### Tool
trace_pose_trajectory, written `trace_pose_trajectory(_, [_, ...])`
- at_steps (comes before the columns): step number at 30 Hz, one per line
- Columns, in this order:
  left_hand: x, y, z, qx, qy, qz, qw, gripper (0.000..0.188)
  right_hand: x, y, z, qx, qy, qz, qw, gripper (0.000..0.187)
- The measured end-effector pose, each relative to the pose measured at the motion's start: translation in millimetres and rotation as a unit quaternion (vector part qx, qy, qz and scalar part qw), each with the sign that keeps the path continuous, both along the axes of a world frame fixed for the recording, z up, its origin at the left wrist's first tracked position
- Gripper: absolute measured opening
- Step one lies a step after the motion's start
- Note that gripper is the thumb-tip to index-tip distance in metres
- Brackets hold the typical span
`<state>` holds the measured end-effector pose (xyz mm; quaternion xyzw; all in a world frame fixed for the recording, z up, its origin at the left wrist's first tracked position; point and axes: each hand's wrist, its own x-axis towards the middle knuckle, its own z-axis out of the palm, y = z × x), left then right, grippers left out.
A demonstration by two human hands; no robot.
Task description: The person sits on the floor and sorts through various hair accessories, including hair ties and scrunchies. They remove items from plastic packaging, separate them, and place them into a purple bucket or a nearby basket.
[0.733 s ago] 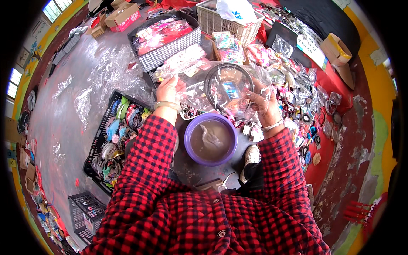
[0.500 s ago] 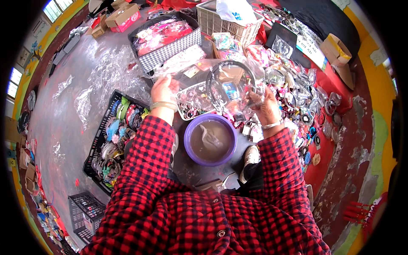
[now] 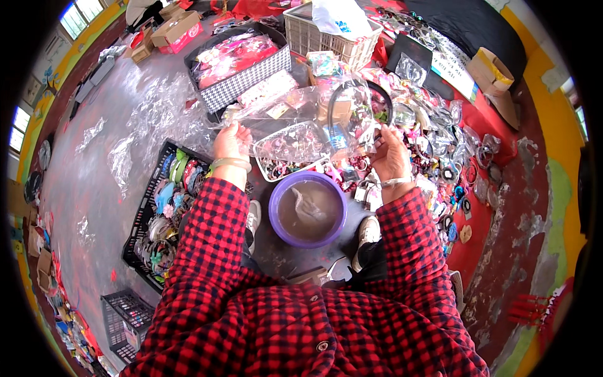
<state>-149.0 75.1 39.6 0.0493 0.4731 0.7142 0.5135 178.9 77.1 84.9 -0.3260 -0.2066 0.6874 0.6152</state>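
"What is being held?"

"A clear plastic bag (image 3: 286,113), stretched between the two hands. A black hoop (image 3: 331,113) is seen at its right end (whether it is wholly enclosed cannot be told)."

"And how are the fingers set?"

"The bag's left end is gripped by the left hand (image 3: 232,146), its fingers closed on the film. The other end is pinched by the right hand (image 3: 392,156), thumb and fingertips brought together on it."

"What is placed nearby?"

"Murky water is held in a purple basin (image 3: 273,210) between the forearms. Colourful hair ornaments are packed in a black crate (image 3: 139,267), left of the left forearm."
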Motion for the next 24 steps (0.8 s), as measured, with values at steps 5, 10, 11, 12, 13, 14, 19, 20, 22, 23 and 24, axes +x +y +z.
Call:
trace_pose_trajectory(5, [-15.2, 0.4, -12.6, 0.027, -0.035, 0.038, 0.998, 0.014, 28.0, 19.9, -10.8, 0.058, 0.043, -0.2, 0.977, 0.002])
trace_pose_trajectory(10, [-10.8, -5.3, 2.8, 0.009, -0.045, 0.04, 0.998, 0.015, 29.8, 20.7, -14.5, 0.033, -0.013, -0.186, 0.982, 0.004])
trace_pose_trajectory(11, [-10.7, -6.2, 3.6, 0.016, -0.053, 0.032, 0.998, 0.015, 25.1, 17.8, -12.5, 0.036, -0.013, -0.17, 0.985, 0.005])
trace_pose_trajectory(12, [-10.7, -8.0, 4.6, 0.023, -0.061, 0.023, 0.998, 0.014, 23.9, 17.1, -11.9, 0.035, -0.012, -0.149, 0.988, 0.005])
trace_pose_trajectory(13, [-13.4, -7.6, 2.0, 0.038, -0.072, 0.023, 0.996, 0.014, 22.0, 16.3, -10.8, 0.038, -0.007, -0.132, 0.99, 0.006])
trace_pose_trajectory(14, [-18.3, -9.1, 2.6, 0.045, -0.069, 0.028, 0.996, 0.014, 19.1, 15.2, -9.4, 0.041, -0.002, -0.116, 0.992, 0.007])
trace_pose_trajectory(19, [-51.3, -14.8, 0.5, 0.086, -0.102, 0.067, 0.989, 0.012, 8.9, 7.2, 7.4, 0.118, 0.008, -0.016, 0.993, 0.008])
trace_pose_trajectory(20, [-58.8, -16.4, 0.9, 0.099, -0.102, 0.076, 0.987, 0.013, 7.1, 5.6, 10.6, 0.131, 0.015, 0.008, 0.991, 0.008])
trace_pose_trajectory(22, [-67.7, -19.6, 1.1, 0.101, -0.099, 0.086, 0.986, 0.015, 3.3, 3.9, 9.5, 0.138, -0.005, 0.021, 0.99, 0.011])
trace_pose_trajectory(23, [-71.5, -22.1, 0.6, 0.099, -0.09, 0.09, 0.987, 0.016, 1.5, 3.0, 9.7, 0.14, -0.006, 0.037, 0.989, 0.014])
trace_pose_trajectory(24, [-74.7, -25.5, 3.2, 0.096, -0.078, 0.094, 0.988, 0.017, -0.3, 2.2, 8.9, 0.142, -0.004, 0.054, 0.988, 0.016])
